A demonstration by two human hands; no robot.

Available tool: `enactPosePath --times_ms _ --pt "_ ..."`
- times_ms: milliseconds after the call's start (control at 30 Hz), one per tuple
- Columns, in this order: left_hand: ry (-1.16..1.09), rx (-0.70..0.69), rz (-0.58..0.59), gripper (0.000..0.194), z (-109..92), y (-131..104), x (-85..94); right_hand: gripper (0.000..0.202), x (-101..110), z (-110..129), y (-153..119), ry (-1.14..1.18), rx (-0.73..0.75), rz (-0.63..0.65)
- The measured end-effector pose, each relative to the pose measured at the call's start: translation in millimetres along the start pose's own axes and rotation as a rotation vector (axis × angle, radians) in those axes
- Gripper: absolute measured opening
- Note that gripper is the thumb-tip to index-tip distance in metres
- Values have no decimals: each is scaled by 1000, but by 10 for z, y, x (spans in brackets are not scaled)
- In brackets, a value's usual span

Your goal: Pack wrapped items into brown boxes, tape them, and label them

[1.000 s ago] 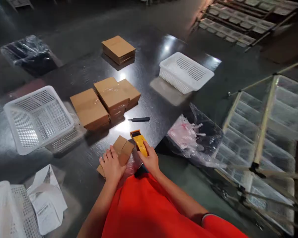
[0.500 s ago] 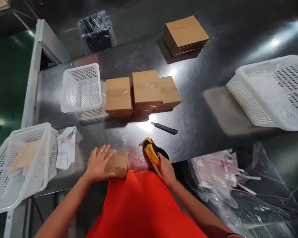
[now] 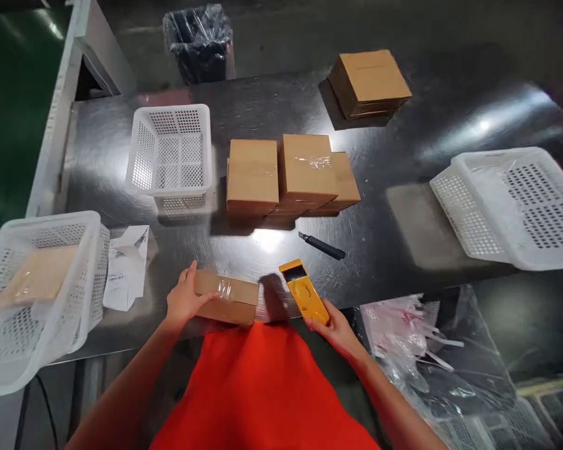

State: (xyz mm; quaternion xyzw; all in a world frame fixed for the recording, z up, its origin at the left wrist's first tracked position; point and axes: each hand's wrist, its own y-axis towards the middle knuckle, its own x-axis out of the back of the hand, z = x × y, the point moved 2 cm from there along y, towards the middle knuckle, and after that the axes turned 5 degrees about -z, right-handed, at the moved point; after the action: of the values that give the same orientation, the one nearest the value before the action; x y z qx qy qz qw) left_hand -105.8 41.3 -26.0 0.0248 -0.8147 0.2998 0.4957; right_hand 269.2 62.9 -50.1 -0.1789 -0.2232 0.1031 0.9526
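Head view: left hand (image 3: 182, 304) is pinching the carton (image 3: 238, 301) between thumb and fingers, seemingly steadying it.
Carton: it is lying at the table's (image 3: 178, 247) near edge.
Yellow dispenser (image 3: 306, 299): right hand (image 3: 336, 329) is clasping its rear end, presumably leaving the front free.

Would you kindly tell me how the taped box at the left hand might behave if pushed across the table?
The taped box would probably slide rather than tip: it lies low on the shiny table. It should hold its shape fairly well, since its cardboard faces look flat beside the left hand.
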Motion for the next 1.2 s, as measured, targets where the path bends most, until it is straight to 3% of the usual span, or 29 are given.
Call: enactPosePath --times_ms 100,200,300,367,500,633,700,767,967,1100,1133,1167,1200 --pt "31 -14 30 101 -107 -45 -13 50 -196 524 -114 213 -42 92" --pt "14 -12 69 98 -188 -129 -64 63 -589 991 -95 312 -27 296" --pt "-45 -9 95 94 -192 -165 -80 61 -900 1218 27 289 -4 440" --pt "-90 -4 119 98 -126 -142 -78 59 -968 1230 120 237 6 450" --pt "-369 106 128 112 129 -51 -163 58 -894 1154 224 142 20 434" --pt "-610 126 167 85 281 -27 -354 56 -873 1165 214 10 92 504" --pt "-562 109 158 69 291 -32 -403 54 -901 1193 205 -34 146 532" --pt "-483 122 133 67 283 -33 -407 53 -925 1215 206 -55 204 530" --pt "-486 85 157 61 253 -29 -267 54 -906 1174 215 -82 271 494" --pt "-608 88 -165 43 200 -134 9 58 -870 1135 199 -116 288 473" --pt "-674 105 -183 38 162 -177 74 59 -866 1134 195 -127 295 474" --pt "-782 127 -116 36 110 -219 119 59 -863 1136 192 -134 299 474" --pt "-926 157 25 34 45 -262 147 59 -861 1138 191 -139 300 471"
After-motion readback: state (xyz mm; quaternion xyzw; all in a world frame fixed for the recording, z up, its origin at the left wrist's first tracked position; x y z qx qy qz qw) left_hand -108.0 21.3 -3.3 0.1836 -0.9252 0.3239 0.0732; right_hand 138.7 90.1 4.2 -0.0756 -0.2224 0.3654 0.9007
